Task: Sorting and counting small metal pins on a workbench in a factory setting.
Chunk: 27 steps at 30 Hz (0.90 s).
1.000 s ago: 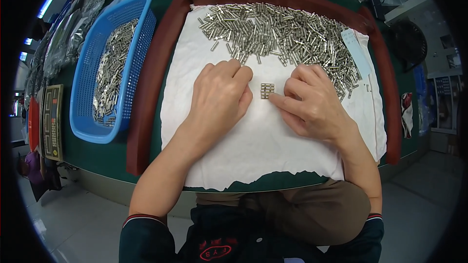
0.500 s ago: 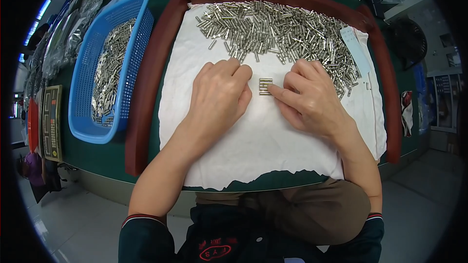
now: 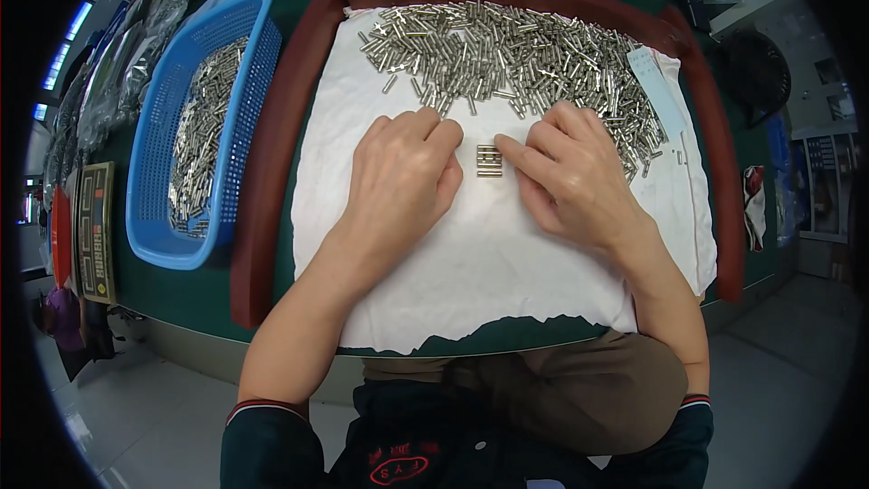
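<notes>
Pins [image 3: 489, 162] lined up on cloth [image 3: 453, 263]. Left hand [image 3: 398, 170] curled beside; right hand [image 3: 572, 172] index extended, perhaps touching. Can't tell if either grips anything.

Dark short-sleeved shirt [image 3: 434, 421]; red-white cuffs [image 3: 262, 404]; red oval emblem [image 3: 398, 471]; brown trousers [image 3: 597, 398]

The head view (fisheye) looks down from close above the cloth [image 3: 434, 290]
</notes>
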### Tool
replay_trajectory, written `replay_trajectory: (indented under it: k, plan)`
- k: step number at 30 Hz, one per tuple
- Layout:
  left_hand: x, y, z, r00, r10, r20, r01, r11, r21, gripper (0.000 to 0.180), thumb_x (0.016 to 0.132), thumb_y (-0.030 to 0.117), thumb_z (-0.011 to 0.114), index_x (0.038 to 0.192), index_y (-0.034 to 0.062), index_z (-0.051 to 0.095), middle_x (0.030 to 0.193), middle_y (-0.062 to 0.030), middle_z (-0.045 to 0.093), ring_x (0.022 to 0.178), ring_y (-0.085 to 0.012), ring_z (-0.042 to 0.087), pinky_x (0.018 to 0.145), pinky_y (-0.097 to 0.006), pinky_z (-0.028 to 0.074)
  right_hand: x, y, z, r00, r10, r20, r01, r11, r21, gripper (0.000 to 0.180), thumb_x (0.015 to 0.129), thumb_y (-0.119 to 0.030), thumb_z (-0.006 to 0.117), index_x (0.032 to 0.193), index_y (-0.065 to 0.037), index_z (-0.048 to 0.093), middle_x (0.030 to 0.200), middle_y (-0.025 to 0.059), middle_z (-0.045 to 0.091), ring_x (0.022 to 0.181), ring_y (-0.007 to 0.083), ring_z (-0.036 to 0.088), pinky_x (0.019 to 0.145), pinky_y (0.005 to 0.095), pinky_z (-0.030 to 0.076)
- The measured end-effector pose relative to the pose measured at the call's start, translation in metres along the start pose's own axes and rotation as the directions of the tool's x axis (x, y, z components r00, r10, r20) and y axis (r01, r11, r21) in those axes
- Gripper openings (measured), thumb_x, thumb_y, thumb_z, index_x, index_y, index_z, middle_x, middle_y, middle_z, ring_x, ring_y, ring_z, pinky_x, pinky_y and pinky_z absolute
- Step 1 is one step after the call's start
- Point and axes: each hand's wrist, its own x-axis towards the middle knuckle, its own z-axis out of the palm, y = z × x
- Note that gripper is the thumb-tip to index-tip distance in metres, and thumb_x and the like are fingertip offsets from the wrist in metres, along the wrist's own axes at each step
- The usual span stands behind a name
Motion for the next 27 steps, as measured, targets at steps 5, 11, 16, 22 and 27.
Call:
replay_trajectory:
  k: [5,11,16,22,27]
  plan:
    - [0.0001,0.0013,-0.0011,1.0,-0.004,-0.005,0.004,1.0,0.008,0.01,0.07,-0.001,0.066,0.078,0.0032,0.062,0.074,-0.0094,0.057,0.069,-0.0273,0.058,0.066,-0.038,0.042,-0.0009,0.0004,-0.0012,0.999,-0.005,0.035,0.004,1.0,0.017,0.038,0.063,0.0,0.067,0.1,-0.006,0.07,0.076,0.0047,0.051,0.081,0.0245,0.051,0.073,0.037,0.041]
    - [-0.0005,-0.0006,-0.0002,1.0,0.002,0.003,-0.002,1.0,-0.001,0.011,0.069,-0.001,0.066,0.078,0.0031,0.061,0.074,-0.0096,0.057,0.068,-0.0276,0.057,0.066,-0.038,0.042,-0.0011,-0.0005,-0.002,0.999,-0.006,0.043,0.005,0.999,0.032,0.037,0.061,-0.001,0.068,0.097,-0.008,0.072,0.076,0.0043,0.051,0.08,0.0248,0.051,0.074,0.0368,0.041]
    - [-0.0001,-0.001,0.0006,1.0,0.008,-0.009,-0.008,1.0,0.001,0.011,0.069,-0.001,0.066,0.078,0.0031,0.061,0.073,-0.0098,0.057,0.067,-0.0281,0.057,0.065,-0.039,0.042,-0.0009,-0.0014,-0.0039,0.998,-0.033,0.057,0.031,0.999,0.038,0.037,0.06,-0.002,0.069,0.096,-0.008,0.072,0.075,0.0039,0.05,0.08,0.0248,0.05,0.074,0.0372,0.041]
    - [0.0,-0.0011,-0.0004,1.0,0.008,-0.012,-0.008,1.0,-0.001,0.011,0.069,0.0,0.066,0.078,0.0032,0.061,0.074,-0.0099,0.057,0.067,-0.0285,0.057,0.066,-0.039,0.042,-0.0003,-0.0026,-0.0048,0.998,-0.049,0.049,0.047,0.998,0.045,0.037,0.059,-0.002,0.069,0.095,-0.009,0.071,0.075,0.0033,0.05,0.08,0.0244,0.051,0.074,0.0375,0.041]
    - [-0.0005,-0.0006,0.0007,1.0,0.0,-0.005,0.0,1.0,-0.002,0.011,0.069,0.0,0.066,0.079,0.0031,0.062,0.074,-0.01,0.057,0.068,-0.0286,0.057,0.066,-0.039,0.043,-0.0009,-0.0025,-0.0043,0.997,-0.062,0.047,0.058,0.995,0.077,0.036,0.059,-0.001,0.069,0.095,-0.009,0.071,0.076,0.0033,0.051,0.08,0.0243,0.051,0.073,0.0375,0.041]
